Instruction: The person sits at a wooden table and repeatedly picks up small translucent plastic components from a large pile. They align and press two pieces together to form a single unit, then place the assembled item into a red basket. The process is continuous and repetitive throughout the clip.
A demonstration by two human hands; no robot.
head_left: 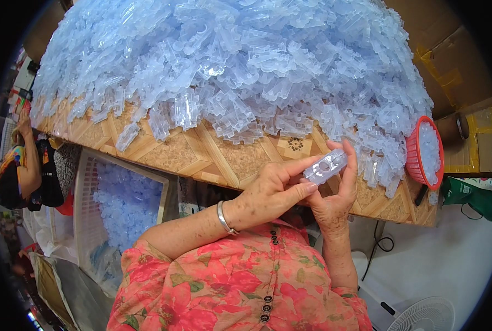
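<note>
A clear, bluish plastic piece (pixel 325 166), oblong with a round opening in it, is held up between both hands over the table's near edge. My left hand (pixel 268 190), a metal bangle at its wrist, pinches the piece from the left side between thumb and fingers. From the right, my right hand (pixel 337 201) closes on the same piece, its fingers behind and along the far end. Beyond them a big heap of similar clear plastic pieces (pixel 229 60) covers most of the wood-patterned tabletop (pixel 201 151), with loose ones scattered along its front.
At the table's right edge a red basket (pixel 415 160) holds more pieces. A pale slatted crate (pixel 87 204) full of pieces stands below left. Cardboard boxes (pixel 450 71), a green bag (pixel 472 194) and a white fan (pixel 425 315) are to the right. Another person (pixel 19 171) sits far left.
</note>
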